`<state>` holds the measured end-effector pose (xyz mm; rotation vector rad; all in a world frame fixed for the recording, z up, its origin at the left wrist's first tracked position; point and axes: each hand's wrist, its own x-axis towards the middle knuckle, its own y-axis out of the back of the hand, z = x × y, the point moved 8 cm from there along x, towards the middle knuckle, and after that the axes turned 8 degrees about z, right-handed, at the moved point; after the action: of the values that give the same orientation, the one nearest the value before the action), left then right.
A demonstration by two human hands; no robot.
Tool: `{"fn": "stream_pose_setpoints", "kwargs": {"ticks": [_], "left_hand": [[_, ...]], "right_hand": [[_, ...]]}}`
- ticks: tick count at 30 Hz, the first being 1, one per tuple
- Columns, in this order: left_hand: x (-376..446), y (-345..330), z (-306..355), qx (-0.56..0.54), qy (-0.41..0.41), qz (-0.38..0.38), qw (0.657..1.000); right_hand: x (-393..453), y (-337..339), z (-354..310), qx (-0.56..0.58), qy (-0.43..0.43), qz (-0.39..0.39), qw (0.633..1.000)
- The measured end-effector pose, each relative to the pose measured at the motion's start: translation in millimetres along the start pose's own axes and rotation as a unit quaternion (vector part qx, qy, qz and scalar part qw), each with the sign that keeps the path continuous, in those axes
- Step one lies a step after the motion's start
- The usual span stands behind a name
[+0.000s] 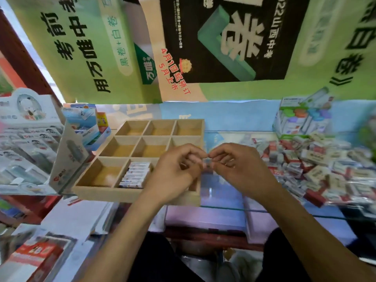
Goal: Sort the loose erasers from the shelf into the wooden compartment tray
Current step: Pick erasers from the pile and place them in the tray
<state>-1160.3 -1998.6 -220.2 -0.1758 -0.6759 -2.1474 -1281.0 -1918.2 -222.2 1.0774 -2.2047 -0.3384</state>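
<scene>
A wooden compartment tray (122,195) with a three-by-three grid lies on the glass shelf, left of centre. Its front middle compartment holds a neat row of several wrapped erasers (134,175). A big loose pile of erasers (317,165) in red-and-white wrappers covers the shelf at the right. My left hand (175,171) and my right hand (240,169) meet over the tray's right edge, fingertips together. Between them they pinch a small eraser (207,164), mostly hidden by the fingers.
A display box of correction tapes (28,143) stands at the left, touching the tray's corner. Blue product boxes (85,123) sit behind the tray, and a green-and-white box (301,119) behind the pile. Posters hang above. The glass shelf edge (223,208) runs below my hands.
</scene>
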Motion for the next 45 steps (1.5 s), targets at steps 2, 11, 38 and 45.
{"fn": "stream_pose_setpoints", "kwargs": {"ticks": [2,11,38,45], "left_hand": [[4.6,-28.9,8.4,-0.016,-0.005,-0.009,1.0],[43.4,-185.7,79.5,0.046,-0.104,-0.182,0.977],[138.7,-443.7,87.6,0.418,-0.175,-0.408,0.793],[147.5,-434.0,101.5,0.36,-0.214,-0.338,0.843]], "right_hand": [[-12.0,34.4,18.9,-0.015,-0.02,0.03,0.999],[-84.9,197.0,98.8,-0.142,-0.134,0.157,0.968],[-109.1,306.2,244.3,-0.271,-0.184,0.271,0.905],[-115.2,306.3,238.4,-0.28,-0.189,0.302,0.891]]}}
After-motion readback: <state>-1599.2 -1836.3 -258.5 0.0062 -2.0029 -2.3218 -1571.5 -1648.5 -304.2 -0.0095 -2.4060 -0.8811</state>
